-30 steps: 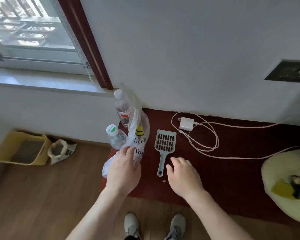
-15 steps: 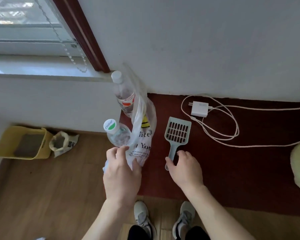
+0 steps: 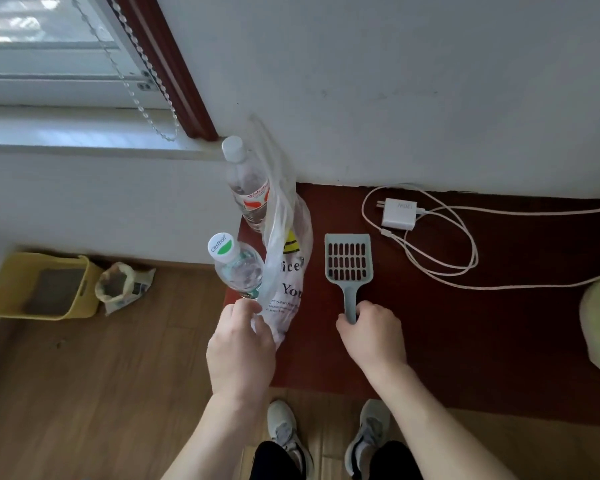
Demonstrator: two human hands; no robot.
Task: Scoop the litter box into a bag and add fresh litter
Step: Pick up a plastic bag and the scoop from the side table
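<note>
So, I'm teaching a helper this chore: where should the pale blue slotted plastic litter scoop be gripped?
By its narrow handle, from the near side. The pale blue slotted plastic litter scoop lies flat on the dark red surface, wide head toward the wall, handle toward the person; the right hand curls round its end.

Red tabletop (image 3: 465,323) w/ scoop (image 3: 348,261), charger (image 3: 399,213)

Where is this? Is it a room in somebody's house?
Most likely yes, a room in a home. A yellow litter box sits on the wooden floor by the wall near a window, and a phone charger lies on a dark red surface beside a litter scoop.
</note>
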